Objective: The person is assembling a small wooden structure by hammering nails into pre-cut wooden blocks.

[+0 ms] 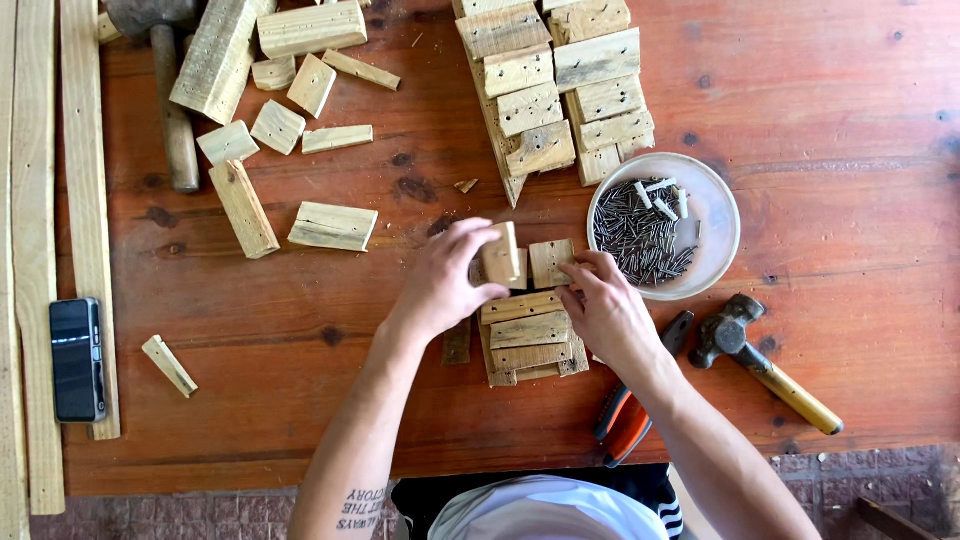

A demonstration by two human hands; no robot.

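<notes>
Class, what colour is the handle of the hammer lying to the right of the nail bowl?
Yellow, on the dark-headed metal hammer; seen best in the head view.

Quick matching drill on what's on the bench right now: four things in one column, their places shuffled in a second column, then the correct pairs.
Things:
1. hammer
2. bowl of nails
3. phone
4. small wood block

Places:
A. held in the left hand
B. far left, lying on a long wooden strip
C. right of the right hand, head toward the pliers
D. just below the upper stack of nailed blocks

Pairs: 1-C, 2-D, 3-B, 4-A
</notes>
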